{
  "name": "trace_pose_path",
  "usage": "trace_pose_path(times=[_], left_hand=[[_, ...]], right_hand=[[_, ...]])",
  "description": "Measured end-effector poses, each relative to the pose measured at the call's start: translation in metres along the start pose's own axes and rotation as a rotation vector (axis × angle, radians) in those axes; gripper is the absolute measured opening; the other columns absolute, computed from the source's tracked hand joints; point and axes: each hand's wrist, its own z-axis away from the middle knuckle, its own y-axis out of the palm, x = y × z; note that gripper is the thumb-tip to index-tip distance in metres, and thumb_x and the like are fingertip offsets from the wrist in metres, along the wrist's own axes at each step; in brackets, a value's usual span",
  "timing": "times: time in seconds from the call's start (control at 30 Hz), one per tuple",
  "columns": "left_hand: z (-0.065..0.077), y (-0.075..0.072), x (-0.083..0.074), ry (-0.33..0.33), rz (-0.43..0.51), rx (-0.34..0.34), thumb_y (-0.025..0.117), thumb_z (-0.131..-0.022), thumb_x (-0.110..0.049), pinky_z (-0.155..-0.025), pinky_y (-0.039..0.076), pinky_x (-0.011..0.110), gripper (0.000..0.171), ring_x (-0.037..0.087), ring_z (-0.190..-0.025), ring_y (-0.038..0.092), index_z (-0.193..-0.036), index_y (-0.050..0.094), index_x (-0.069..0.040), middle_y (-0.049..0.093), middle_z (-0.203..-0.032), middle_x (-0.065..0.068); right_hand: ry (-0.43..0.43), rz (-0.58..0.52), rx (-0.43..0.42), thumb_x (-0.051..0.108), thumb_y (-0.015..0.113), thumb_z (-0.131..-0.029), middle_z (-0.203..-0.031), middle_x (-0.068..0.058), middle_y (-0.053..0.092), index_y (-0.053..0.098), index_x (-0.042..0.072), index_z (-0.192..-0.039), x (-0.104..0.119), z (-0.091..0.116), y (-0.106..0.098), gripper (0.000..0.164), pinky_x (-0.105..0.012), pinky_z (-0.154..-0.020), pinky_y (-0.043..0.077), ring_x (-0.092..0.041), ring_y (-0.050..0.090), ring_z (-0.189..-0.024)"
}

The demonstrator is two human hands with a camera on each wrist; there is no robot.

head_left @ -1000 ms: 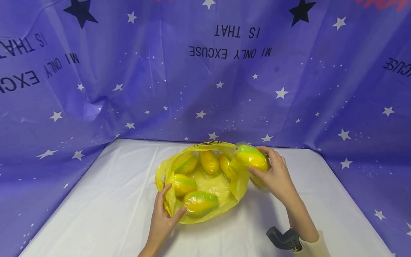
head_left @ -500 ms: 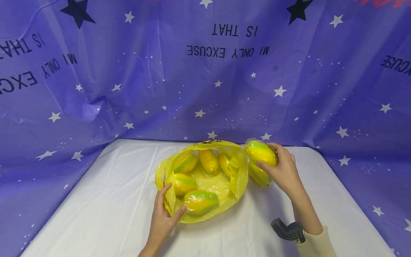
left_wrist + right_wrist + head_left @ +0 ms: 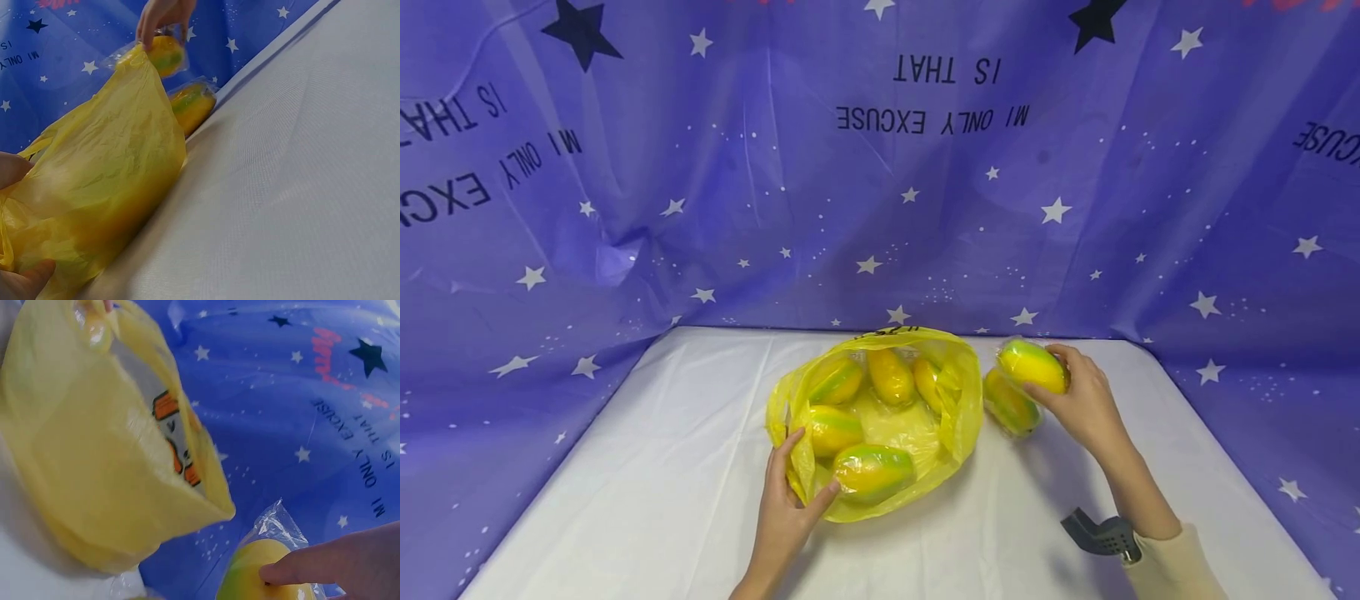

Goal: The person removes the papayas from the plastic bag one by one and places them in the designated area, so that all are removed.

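Here, one bag [image 3: 967, 412], five fruits [image 3: 874, 473] inside, two outside [image 3: 1028, 364]

We see a white tabletop [image 3: 640, 475] with a purple curtain [image 3: 820, 292] hanging behind and beside it. Printed on the curtain, we find white stars [image 3: 1056, 211], black stars [image 3: 582, 35] and black lettering [image 3: 881, 120].

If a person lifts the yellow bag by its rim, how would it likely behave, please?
The yellow bag will probably flop and change shape, as its thin, see-through plastic is creased and its rim uneven. Its load may slide together, since the wrapped fruits inside lie around a bare patch of its floor.
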Motion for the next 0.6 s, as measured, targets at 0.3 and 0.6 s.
trace_pose_path(times=[0.3,0.6], left_hand=[[0.0,0.0,0.001,0.021,-0.005,0.003,0.082,-0.079,-0.019,-0.113,0.016,0.056,0.082,0.027,-0.14,0.022,-0.146,0.036,-0.024,0.032,-0.147,0.002],[0.0,0.0,-0.001,0.003,-0.005,0.005,0.083,-0.078,-0.019,-0.112,0.021,0.048,0.083,0.023,-0.137,0.026,-0.146,0.036,-0.025,0.033,-0.145,0.001]], right_hand=[[0.035,0.037,-0.033,0.018,0.074,-0.084,-0.12,-0.036,0.047,0.041,-0.01,-0.134,-0.021,-0.006,0.0,0.067,-0.064,-0.089,0.036,-0.051,0.043,-0.109],[0.081,0.053,-0.04,0.023,0.074,-0.085,-0.121,-0.038,0.045,0.041,-0.012,-0.132,-0.038,-0.011,0.001,0.067,-0.064,-0.088,0.036,-0.053,0.041,-0.11]])
